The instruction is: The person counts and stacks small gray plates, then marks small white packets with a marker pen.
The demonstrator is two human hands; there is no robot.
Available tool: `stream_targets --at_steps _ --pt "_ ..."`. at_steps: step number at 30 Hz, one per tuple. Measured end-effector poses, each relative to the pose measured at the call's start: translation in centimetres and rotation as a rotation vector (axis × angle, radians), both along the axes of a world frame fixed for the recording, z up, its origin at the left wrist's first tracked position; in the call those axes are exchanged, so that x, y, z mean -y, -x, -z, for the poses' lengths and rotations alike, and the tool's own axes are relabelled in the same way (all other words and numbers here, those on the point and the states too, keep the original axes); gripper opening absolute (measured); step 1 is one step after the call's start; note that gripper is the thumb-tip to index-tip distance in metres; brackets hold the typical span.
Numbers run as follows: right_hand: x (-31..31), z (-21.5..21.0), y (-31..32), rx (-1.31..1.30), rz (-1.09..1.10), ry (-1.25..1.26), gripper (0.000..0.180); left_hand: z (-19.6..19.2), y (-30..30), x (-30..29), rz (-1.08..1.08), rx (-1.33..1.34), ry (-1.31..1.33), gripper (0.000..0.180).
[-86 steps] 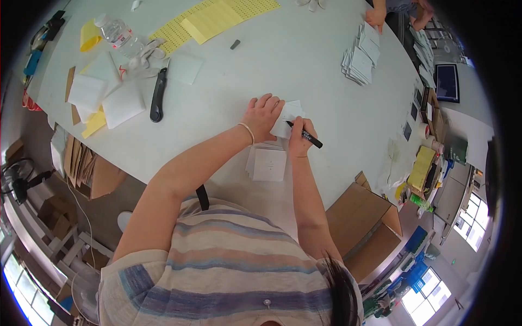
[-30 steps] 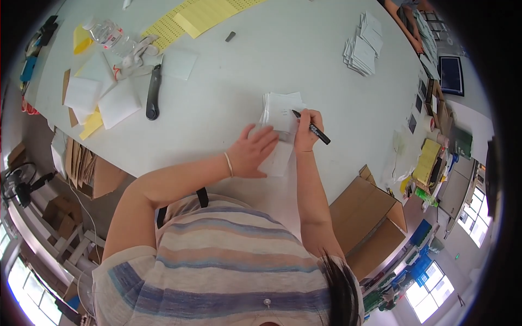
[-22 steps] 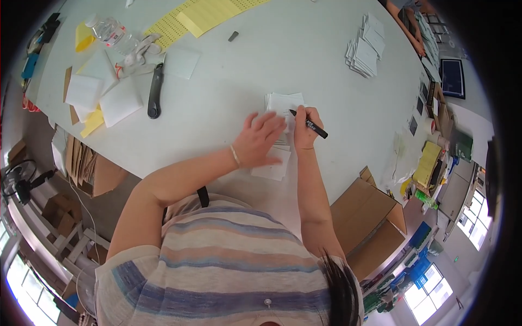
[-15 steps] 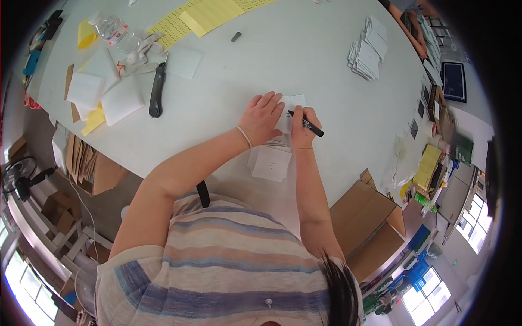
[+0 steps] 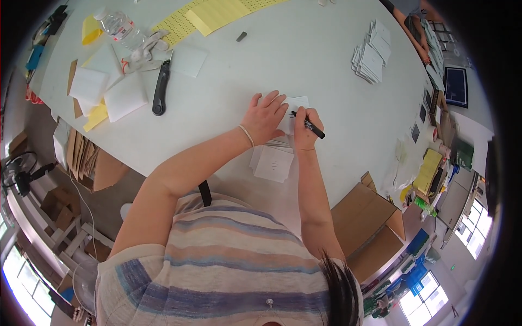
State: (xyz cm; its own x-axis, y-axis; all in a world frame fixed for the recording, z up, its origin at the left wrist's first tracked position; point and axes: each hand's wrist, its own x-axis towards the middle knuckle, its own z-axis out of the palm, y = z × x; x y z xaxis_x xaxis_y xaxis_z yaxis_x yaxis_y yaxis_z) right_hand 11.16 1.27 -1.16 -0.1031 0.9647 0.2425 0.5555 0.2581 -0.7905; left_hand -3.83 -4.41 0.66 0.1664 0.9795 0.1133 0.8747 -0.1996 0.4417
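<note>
My right hand (image 5: 306, 129) is closed round a black marker pen (image 5: 314, 129), its tip down at a white paper card (image 5: 297, 101). Flat on the left part of that card lies my left hand (image 5: 264, 117), fingers stretched out and a little apart, holding nothing. Partly under my wrists and nearer to me is a loose stack of white cards (image 5: 273, 164) with small print. Beyond my hands a small dark pen cap (image 5: 241, 36) rests on the table. Most of the card being marked is hidden by my hands.
Left on the table are a black utility knife (image 5: 161, 88), a water bottle (image 5: 120, 30), gloves (image 5: 145, 53) and white foam sheets (image 5: 125, 96). Yellow perforated sheets (image 5: 217, 15) lie at the far side, another card pile (image 5: 372, 52) far right. An open cardboard box (image 5: 363, 217) stands near right.
The view has shifted slightly, so the tabletop items sit a little further right. My hands keep nearly the same pose on the card, with the marker still in my right hand.
</note>
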Motion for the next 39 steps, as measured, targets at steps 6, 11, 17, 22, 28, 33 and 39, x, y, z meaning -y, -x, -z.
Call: stream_targets --at_steps 6,11,17,22,28,33,39 --pt "0.0 0.1 -0.1 0.020 0.033 0.013 0.021 0.0 -0.1 -0.1 0.002 -0.014 0.014 0.073" --pt "0.0 -0.3 0.1 0.023 0.005 0.035 0.021 0.1 0.0 0.0 0.004 -0.014 0.011 0.073" --pt "0.4 0.0 -0.1 -0.059 0.035 0.024 0.023 0.1 0.2 0.0 0.010 -0.021 0.006 0.073" --pt "1.4 0.8 -1.1 -0.199 0.078 0.101 0.024 0.0 0.1 -0.2 0.013 -0.017 0.014 0.073" --pt "1.7 0.8 -1.1 -0.185 0.021 0.072 0.024 0.2 0.1 -0.2 0.013 -0.018 -0.001 0.071" --pt "1.7 1.0 -1.4 -0.054 -0.004 -0.019 0.022 0.0 -0.1 -0.2 0.013 -0.023 -0.007 0.073" --pt "1.6 0.4 -0.9 -0.032 0.005 -0.017 0.021 0.1 0.0 -0.2 0.008 -0.026 -0.002 0.073"
